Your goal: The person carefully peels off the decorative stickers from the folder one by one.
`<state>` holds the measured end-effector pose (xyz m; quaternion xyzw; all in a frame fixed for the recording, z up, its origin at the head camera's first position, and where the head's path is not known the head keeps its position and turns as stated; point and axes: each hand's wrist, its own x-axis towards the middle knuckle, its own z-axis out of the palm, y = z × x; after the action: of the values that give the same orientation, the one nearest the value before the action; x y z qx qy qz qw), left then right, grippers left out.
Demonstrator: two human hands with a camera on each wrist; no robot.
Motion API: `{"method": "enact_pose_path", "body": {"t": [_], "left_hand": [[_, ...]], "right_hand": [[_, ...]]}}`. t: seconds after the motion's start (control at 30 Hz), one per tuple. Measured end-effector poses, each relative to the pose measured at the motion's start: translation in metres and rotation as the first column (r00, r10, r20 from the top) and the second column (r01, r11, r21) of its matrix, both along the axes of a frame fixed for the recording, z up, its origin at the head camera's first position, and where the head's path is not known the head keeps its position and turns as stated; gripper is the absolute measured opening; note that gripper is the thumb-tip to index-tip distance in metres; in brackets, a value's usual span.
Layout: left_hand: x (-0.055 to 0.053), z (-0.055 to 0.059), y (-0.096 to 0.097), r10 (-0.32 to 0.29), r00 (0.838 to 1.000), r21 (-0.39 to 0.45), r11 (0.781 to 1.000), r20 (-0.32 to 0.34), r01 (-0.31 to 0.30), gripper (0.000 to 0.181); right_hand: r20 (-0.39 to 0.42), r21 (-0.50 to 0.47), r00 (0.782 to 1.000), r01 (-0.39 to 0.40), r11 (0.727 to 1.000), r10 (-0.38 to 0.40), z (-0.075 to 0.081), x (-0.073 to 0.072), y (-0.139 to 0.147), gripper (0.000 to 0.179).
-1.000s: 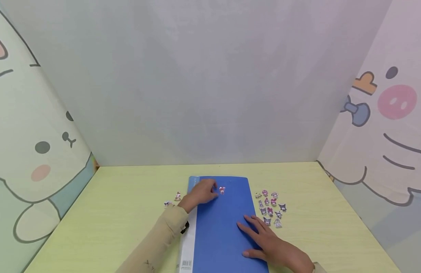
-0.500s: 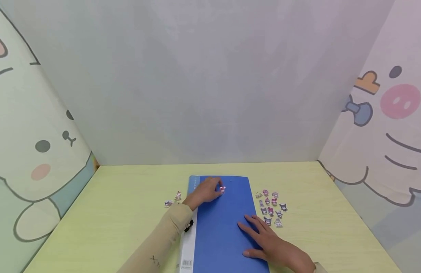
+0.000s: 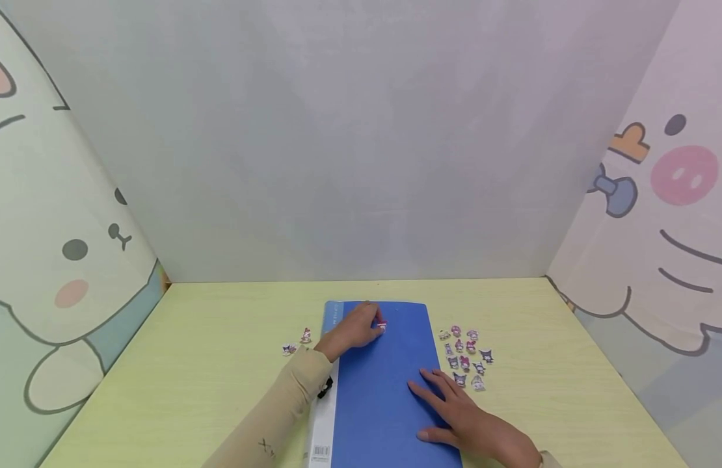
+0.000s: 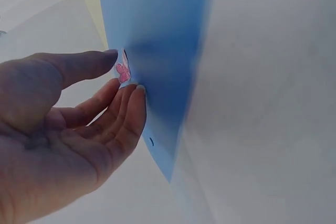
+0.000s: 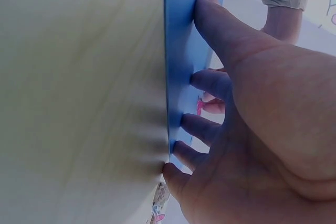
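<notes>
A blue folder (image 3: 378,396) with a white spine lies on the table. My left hand (image 3: 356,327) is over its upper part, thumb and index finger pinching a small pink-and-white cartoon sticker (image 4: 123,72). In the left wrist view that sticker stands on edge against the blue cover, and the other fingertips come close to the cover. Whether it is stuck down I cannot tell. My right hand (image 3: 462,416) rests with spread fingers on the folder's lower right side; the right wrist view shows its fingertips (image 5: 197,80) along the cover's edge.
Several cartoon stickers (image 3: 465,364) lie in a cluster on the table right of the folder. Left of it lie a pink sticker (image 3: 306,335) and a purple one (image 3: 288,350). Printed cloth walls (image 3: 361,162) enclose the back and sides of the table (image 3: 220,357).
My left hand has moved slightly right, and its thumb and index finger have closed on the sticker on the cover. The right hand stays in place.
</notes>
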<state>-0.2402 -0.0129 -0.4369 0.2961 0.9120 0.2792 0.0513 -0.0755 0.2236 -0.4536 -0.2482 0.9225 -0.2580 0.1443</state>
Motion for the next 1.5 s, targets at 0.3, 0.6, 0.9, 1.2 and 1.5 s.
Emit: {"method": "enact_pose_path", "body": {"t": [0.3,0.6,0.9,1.2,1.5], "left_hand": [[0.002,0.0012,0.0018,-0.015,1.0,0.02,1.0,0.02,0.015,0.006],[0.0044,0.0001,0.0021,-0.028,1.0,0.003,1.0,0.009,0.028,0.011],[0.0051,-0.0008,0.0018,-0.024,1.0,0.016,1.0,0.004,0.024,0.006],[0.0044,-0.0004,0.0021,-0.043,0.999,0.036,0.998,-0.009,0.044,0.005],[0.0048,0.0015,0.0026,-0.04,0.999,0.045,0.998,-0.023,0.041,0.007]], "right_hand": [[-0.011,-0.011,1.0,-0.009,1.0,0.009,-0.0004,0.0003,0.0003,0.076],[0.007,-0.018,1.0,0.004,1.0,-0.004,-0.0009,0.002,-0.0013,0.077],[0.002,-0.008,1.0,0.006,1.0,-0.006,-0.0004,0.002,-0.0015,0.077],[0.01,-0.018,1.0,0.009,1.0,-0.009,0.0001,0.0025,-0.0003,0.077],[-0.001,-0.008,1.0,0.004,1.0,-0.004,0.0007,0.0017,-0.0012,0.077]]}}
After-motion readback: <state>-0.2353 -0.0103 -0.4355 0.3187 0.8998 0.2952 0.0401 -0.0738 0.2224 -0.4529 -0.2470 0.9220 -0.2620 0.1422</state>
